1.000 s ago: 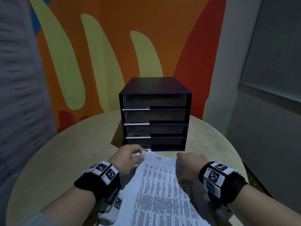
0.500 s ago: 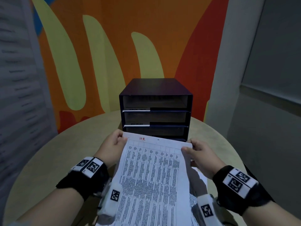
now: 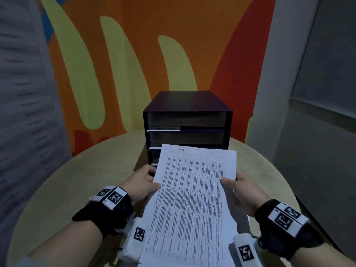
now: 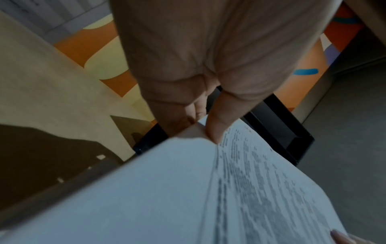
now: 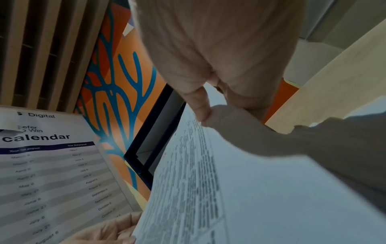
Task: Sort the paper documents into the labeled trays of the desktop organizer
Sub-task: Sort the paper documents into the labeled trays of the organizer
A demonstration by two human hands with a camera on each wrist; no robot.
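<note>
One round beige table (image 3: 81, 176) fills the lower view, w/ a dark desktop organizer (image 3: 187, 102) standing at its far side, open fronts facing the person. Four trays stacked; white label strips on the front lips, text too small to read. Behind it a wall mural (image 3: 119, 60) in orange, pale yellow & red; grey wall to the right, grey slatted panel (image 3: 23, 93) on the left. Right wrist view also catches a poster (image 5: 48, 165) headed "calendar" w/ a list of dates.

Paper document (image 3: 192, 199) is lifted off the table, tilted, top edge up in front of the organizer's lower trays and covering them. Printed table of small text, red "HR" handwritten near the top.

Left hand (image 3: 141, 183) pinches the sheet's left edge: thumb (image 4: 219, 122) on the printed face, fingers underneath. Right hand (image 3: 240, 191) pinches the right edge the same way, thumb (image 5: 198, 105) on top, other fingers hidden under the paper. Both grips narrow, closed on the sheet. Black wrist bands w/ square markers on both arms.
</note>
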